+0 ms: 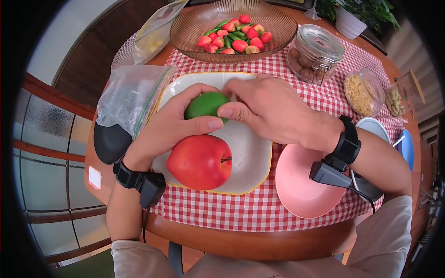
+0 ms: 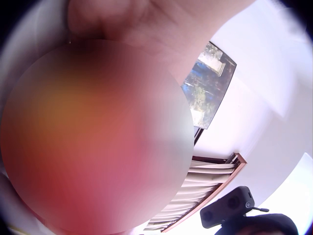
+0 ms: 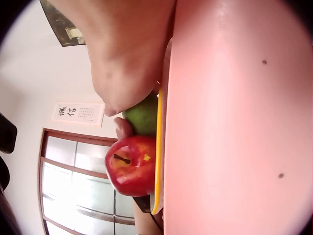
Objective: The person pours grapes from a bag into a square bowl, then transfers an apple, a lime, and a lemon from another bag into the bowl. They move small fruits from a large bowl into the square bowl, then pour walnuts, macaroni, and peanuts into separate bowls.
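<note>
Centre frame, left hand and right hand both grip a green fruit above a red apple on a white plate.

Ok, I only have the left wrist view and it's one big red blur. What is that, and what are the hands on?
Observer: The blur is a red apple lying on a white plate with a yellow rim. The left hand cups a green fruit just beyond it.
Operator: Is the right hand on the fruit too?
Observer: Yes, the right hand comes over the top, its thumb against the green fruit's near side.
Operator: Anything close on the right?
Observer: A pink bowl sits beside the plate, under the right wrist.
</note>
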Action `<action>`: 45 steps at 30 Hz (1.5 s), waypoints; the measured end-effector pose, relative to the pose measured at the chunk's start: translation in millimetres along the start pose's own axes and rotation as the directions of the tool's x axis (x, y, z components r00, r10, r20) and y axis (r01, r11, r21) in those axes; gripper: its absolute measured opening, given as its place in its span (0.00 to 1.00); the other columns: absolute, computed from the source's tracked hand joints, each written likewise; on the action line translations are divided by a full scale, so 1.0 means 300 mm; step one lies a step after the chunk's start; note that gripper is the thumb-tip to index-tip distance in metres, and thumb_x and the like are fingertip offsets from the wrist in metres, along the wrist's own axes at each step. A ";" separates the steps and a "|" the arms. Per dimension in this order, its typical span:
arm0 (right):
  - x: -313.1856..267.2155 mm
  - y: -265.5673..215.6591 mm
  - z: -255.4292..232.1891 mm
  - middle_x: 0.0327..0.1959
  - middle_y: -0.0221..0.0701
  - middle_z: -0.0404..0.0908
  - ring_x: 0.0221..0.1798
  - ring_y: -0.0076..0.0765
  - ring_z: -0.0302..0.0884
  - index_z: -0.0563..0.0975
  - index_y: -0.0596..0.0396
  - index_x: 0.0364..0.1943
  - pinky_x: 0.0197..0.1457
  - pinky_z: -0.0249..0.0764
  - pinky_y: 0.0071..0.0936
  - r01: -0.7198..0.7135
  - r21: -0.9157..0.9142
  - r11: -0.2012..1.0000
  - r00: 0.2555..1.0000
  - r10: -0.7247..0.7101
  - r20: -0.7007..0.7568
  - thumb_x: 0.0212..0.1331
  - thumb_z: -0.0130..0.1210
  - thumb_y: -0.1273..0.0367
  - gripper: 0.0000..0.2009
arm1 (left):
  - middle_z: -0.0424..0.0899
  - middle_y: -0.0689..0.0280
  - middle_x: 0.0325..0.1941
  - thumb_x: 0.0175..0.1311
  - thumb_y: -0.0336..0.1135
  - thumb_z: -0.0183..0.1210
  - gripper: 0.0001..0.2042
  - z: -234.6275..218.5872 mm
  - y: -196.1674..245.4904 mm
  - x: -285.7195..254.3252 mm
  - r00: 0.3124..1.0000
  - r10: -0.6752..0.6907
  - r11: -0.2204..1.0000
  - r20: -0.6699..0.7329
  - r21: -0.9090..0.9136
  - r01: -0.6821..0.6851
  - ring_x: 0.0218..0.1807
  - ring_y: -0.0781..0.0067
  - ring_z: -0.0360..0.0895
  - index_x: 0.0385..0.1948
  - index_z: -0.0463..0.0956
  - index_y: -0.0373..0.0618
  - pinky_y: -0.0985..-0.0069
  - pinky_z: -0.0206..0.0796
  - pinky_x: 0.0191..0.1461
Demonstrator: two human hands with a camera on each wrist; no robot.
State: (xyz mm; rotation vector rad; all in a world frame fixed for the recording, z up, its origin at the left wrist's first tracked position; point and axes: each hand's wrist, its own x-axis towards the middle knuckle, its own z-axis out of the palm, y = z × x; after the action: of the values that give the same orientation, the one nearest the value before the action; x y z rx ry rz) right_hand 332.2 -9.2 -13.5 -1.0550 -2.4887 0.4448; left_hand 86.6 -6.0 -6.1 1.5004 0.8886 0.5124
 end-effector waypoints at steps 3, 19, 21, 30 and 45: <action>0.010 0.010 0.050 0.36 0.43 0.85 0.39 0.58 0.84 0.73 0.51 0.60 0.44 0.77 0.51 0.156 0.128 0.979 0.961 -0.120 -0.247 0.66 0.64 0.56 0.24 | 0.80 0.65 0.57 0.68 0.40 0.70 0.28 0.018 -0.014 -0.001 0.994 0.079 0.997 -0.075 0.019 -0.078 0.58 0.78 0.78 0.66 0.71 0.42 0.77 0.72 0.61; 0.023 0.037 0.058 0.53 0.42 0.80 0.58 0.55 0.80 0.76 0.53 0.57 0.54 0.77 0.47 0.332 0.111 0.937 0.911 -0.288 -0.294 0.69 0.60 0.52 0.23 | 0.76 0.65 0.63 0.72 0.34 0.65 0.30 0.026 -0.055 0.024 0.968 0.245 0.968 -0.062 -0.036 -0.247 0.62 0.76 0.76 0.73 0.63 0.41 0.78 0.73 0.60; 0.015 -0.024 -0.018 0.54 0.42 0.79 0.59 0.54 0.79 0.74 0.52 0.60 0.56 0.77 0.47 0.052 0.111 0.992 0.994 -0.042 -0.097 0.68 0.60 0.53 0.24 | 0.76 0.66 0.63 0.72 0.34 0.66 0.31 0.003 -0.010 0.008 0.990 0.126 0.991 -0.059 -0.043 -0.129 0.60 0.78 0.77 0.73 0.63 0.41 0.79 0.73 0.58; 0.011 0.006 0.019 0.55 0.48 0.76 0.57 0.57 0.77 0.72 0.53 0.62 0.61 0.74 0.49 0.299 0.105 0.948 0.901 -0.245 -0.358 0.64 0.65 0.52 0.28 | 0.80 0.68 0.53 0.72 0.33 0.65 0.25 0.010 -0.032 0.013 0.969 0.166 0.985 -0.186 -0.023 -0.173 0.51 0.83 0.78 0.69 0.69 0.43 0.82 0.70 0.49; -0.042 0.052 -0.070 0.36 0.40 0.75 0.35 0.47 0.76 0.72 0.54 0.35 0.35 0.70 0.43 0.254 0.109 0.961 0.959 -0.235 -0.159 0.52 0.51 0.76 0.06 | 0.70 0.68 0.25 0.58 0.18 0.46 0.08 -0.161 -0.091 -0.023 0.706 0.660 0.718 -0.256 -0.063 -0.693 0.29 0.80 0.64 0.28 0.76 0.39 0.81 0.53 0.34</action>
State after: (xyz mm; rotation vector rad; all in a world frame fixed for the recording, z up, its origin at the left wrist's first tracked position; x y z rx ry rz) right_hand 359.6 -5.1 -4.9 -0.6909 -2.3852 0.4294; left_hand 39.4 17.6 -24.3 1.6245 0.4001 1.2878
